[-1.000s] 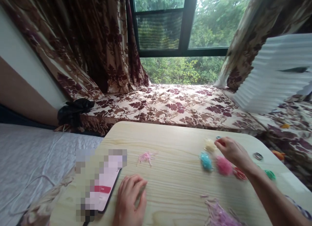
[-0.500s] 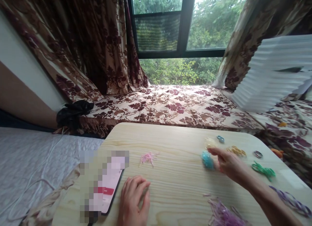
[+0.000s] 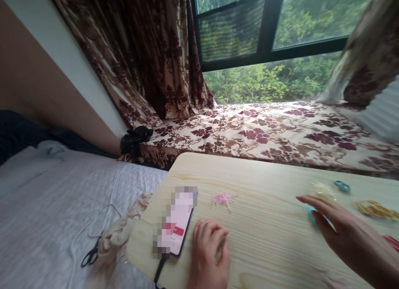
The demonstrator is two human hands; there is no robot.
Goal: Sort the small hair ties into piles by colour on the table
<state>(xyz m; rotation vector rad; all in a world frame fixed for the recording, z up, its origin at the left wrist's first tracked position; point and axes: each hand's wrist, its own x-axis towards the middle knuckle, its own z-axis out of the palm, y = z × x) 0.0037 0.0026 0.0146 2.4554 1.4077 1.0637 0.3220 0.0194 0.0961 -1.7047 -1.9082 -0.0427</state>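
Note:
My left hand (image 3: 210, 253) rests on the wooden table (image 3: 268, 247), fingers loosely bent and thumb apart, with nothing seen in it. Beside it lies a phone (image 3: 182, 226) with a lit pink screen, partly blurred out. Beyond the hand is a small heap of pink strands (image 3: 222, 200). Over on the right, my right hand (image 3: 338, 224) hovers above a turquoise bundle (image 3: 311, 213), thumb and fingers apart; it covers most of that bundle. Just behind the fingers sits a pale yellow bundle (image 3: 324, 191). Tan strands (image 3: 375, 208) and a blue coiled band (image 3: 342, 186) lie farther right.
A cable (image 3: 160, 270) runs from the phone's lower end. Left of the table is a bed (image 3: 84, 185) with scissors (image 3: 89, 258) and a crumpled beige cloth (image 3: 124, 230). A flowered window seat (image 3: 243, 131) borders the table's far edge. Red strands (image 3: 391, 241) show behind my right wrist.
The view has swung left, so things appear farther right. My right hand's fingers have spread from a closer, pointing shape. My left hand stays by the phone.

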